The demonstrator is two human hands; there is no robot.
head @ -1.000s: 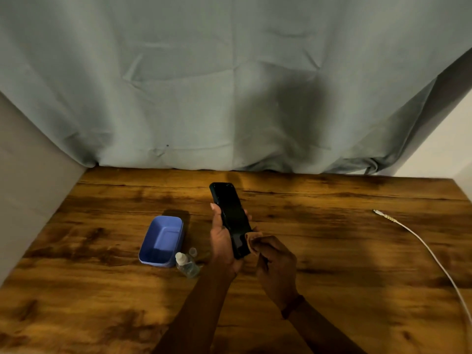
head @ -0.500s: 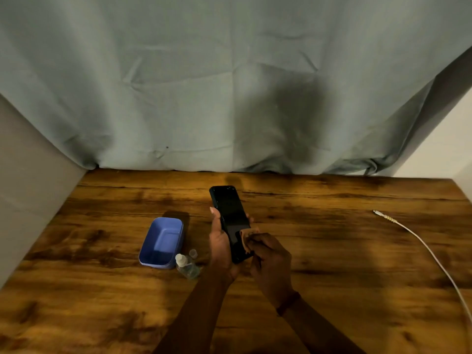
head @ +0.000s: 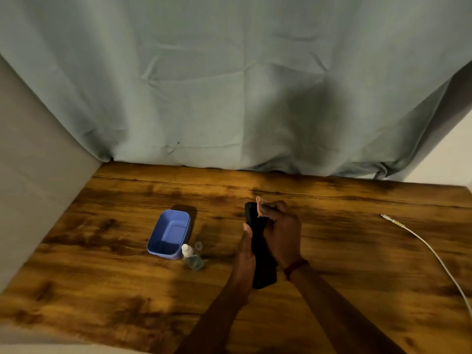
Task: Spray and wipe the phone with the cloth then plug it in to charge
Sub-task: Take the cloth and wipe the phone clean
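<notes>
Wiping under way — phone (head: 263,261) clamped in left hand (head: 246,254) above table (head: 102,290), right hand (head: 281,231) pinched shut on cloth (head: 259,206). Cloth now moved from phone's lower end to top edge; full-length pass judged nearly done, plugging-in not yet begun. Spray bottle (head: 192,257), loose cap (head: 198,245), blue tub (head: 169,233) left of hands. Cable (head: 419,241) well apart to right — path unobstructed. Grey curtain (head: 229,85) behind.

Dim, warm light from your side. Your shadow darkens the curtain (head: 293,103). Soft throughout; tabletop (head: 102,290) near edge smeared, far edge bowed by the wide lens.
</notes>
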